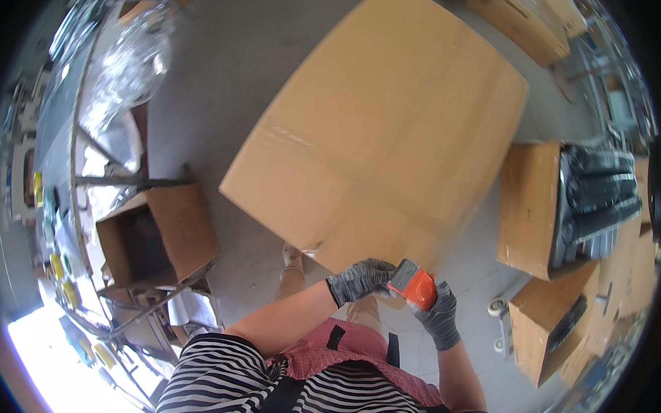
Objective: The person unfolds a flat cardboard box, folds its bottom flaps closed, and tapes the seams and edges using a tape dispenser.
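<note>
Gripping the orange tape gun (415,284) in my right hand (440,315) at the box's (375,132) six o'clock edge, my left hand (360,278) curled there; keeping it flat seemed wise.

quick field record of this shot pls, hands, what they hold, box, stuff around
left hand: grey glove, at the near edge of the large box
right hand: grey glove, gripping the orange tape dispenser
large box: closed brown cardboard box, clear tape along its seam
open box: small empty carton, left side
right side: cartons holding dark cylinders
floor: grey concrete
</note>
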Action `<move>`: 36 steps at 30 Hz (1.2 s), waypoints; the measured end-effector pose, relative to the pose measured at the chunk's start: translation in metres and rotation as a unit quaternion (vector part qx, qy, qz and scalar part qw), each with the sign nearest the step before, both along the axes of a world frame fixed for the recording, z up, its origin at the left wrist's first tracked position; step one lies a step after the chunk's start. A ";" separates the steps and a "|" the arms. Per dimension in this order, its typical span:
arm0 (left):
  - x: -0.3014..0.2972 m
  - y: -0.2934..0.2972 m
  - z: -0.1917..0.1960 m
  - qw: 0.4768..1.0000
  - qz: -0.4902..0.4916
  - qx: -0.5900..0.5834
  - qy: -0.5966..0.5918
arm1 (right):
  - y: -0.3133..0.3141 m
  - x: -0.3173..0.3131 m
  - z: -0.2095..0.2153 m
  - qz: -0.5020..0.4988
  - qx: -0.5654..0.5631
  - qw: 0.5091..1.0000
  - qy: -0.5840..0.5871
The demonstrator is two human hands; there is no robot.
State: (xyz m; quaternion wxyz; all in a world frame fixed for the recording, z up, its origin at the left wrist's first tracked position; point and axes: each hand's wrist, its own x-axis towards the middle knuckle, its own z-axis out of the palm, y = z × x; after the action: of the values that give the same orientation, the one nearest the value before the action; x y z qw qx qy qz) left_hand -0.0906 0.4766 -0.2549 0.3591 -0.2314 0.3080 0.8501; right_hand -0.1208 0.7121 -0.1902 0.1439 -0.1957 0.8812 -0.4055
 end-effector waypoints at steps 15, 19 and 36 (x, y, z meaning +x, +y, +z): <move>0.068 -0.447 -0.075 0.685 -0.022 -0.722 0.094 | -0.321 0.068 -0.036 0.134 0.135 0.981 0.036; 0.058 -0.447 -0.097 0.728 -0.144 -0.665 0.086 | -0.340 0.065 -0.042 0.122 0.224 0.967 0.011; 0.009 -0.361 -0.120 0.545 0.045 -0.835 0.057 | -0.040 0.095 -0.051 0.082 0.282 0.955 -0.026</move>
State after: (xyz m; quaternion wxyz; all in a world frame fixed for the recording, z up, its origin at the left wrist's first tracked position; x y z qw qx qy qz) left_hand -0.0820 0.1152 -0.3744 -0.0533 -0.3913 0.8880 0.2354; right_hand -0.0257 0.6718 -0.2411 0.2486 -0.2081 0.9368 -0.1318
